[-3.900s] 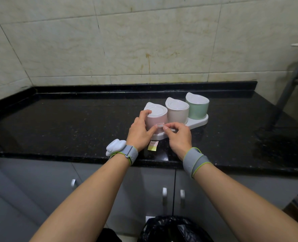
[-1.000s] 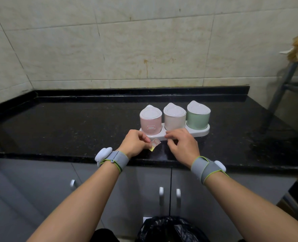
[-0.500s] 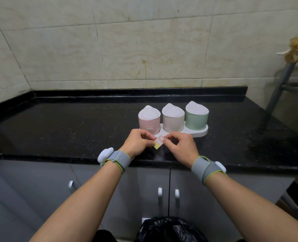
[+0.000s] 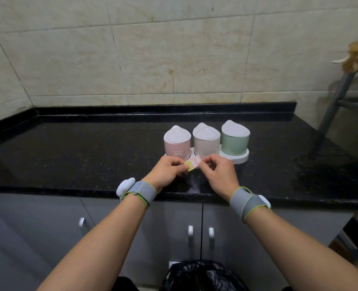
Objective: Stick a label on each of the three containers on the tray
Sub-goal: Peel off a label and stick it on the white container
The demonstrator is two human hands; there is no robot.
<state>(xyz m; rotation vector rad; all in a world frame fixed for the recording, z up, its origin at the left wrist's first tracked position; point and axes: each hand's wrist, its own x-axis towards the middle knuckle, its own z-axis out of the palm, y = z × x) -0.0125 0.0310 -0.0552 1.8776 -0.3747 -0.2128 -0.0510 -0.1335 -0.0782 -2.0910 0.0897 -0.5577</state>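
Note:
Three lidded containers stand in a row on a white tray (image 4: 240, 159): a pink one (image 4: 176, 143) with a red-bordered label (image 4: 177, 153) on its front, a beige one (image 4: 205, 142) and a green one (image 4: 234, 140), both bare in front. Just before the tray, above the counter, a small yellow label sheet (image 4: 192, 163) carrying two red-bordered labels is held between both hands. My left hand (image 4: 167, 172) pinches its left end. My right hand (image 4: 218, 174) pinches its right edge with thumb and forefinger.
The black counter (image 4: 90, 156) runs to a tiled wall behind. A grey metal stand (image 4: 333, 108) leans at the right. Grey cabinet doors and a black bin bag (image 4: 201, 276) lie below the counter's front edge.
Since 3.9 s ago both hands left the pink container, which now bears a label. They picked the label sheet up off the counter and hold it raised between them.

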